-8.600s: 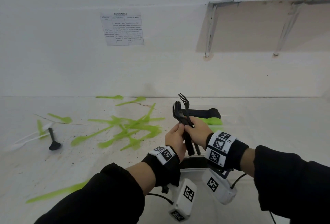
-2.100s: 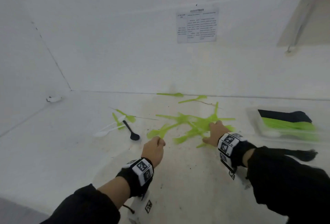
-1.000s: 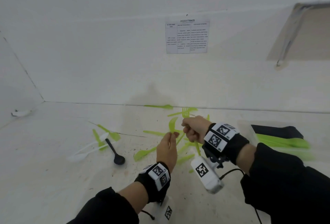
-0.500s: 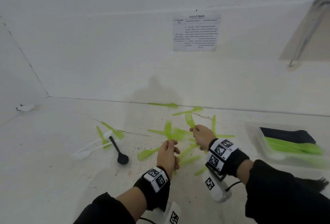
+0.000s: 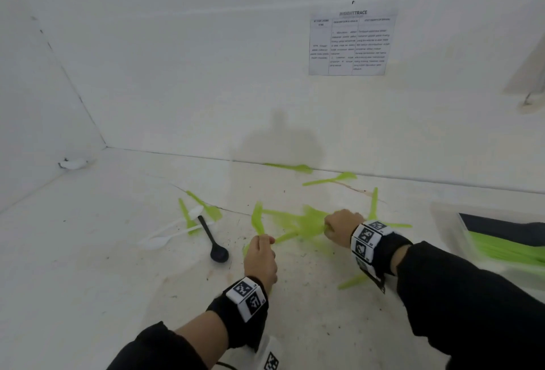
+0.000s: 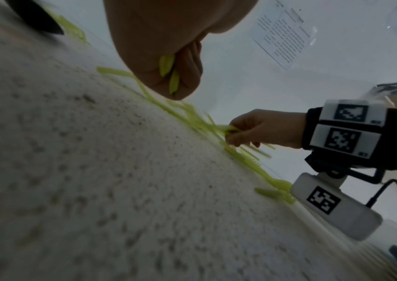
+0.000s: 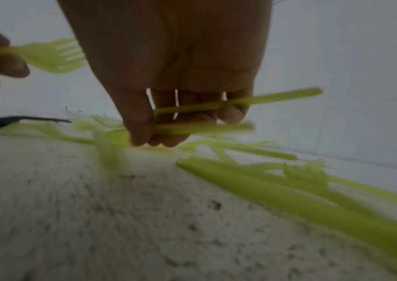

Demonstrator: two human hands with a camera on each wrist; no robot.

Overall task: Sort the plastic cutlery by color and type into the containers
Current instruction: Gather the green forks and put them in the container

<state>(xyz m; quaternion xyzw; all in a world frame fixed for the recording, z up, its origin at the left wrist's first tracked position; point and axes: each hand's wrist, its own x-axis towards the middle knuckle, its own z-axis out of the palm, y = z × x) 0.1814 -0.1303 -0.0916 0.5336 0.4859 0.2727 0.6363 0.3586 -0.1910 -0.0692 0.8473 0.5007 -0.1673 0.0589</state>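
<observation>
While the right hand (image 5: pixel 339 226) curls round green fork handles (image 7: pixel 216 116) atop the green pile (image 5: pixel 298 222), the left hand (image 5: pixel 261 257), just left of that pile, grips one green fork (image 5: pixel 257 217) upright; handles lie crosswise, blur hiding how many are held

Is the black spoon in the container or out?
Out. The black spoon lies on the floor beside two white spoons, far left of the container.
</observation>
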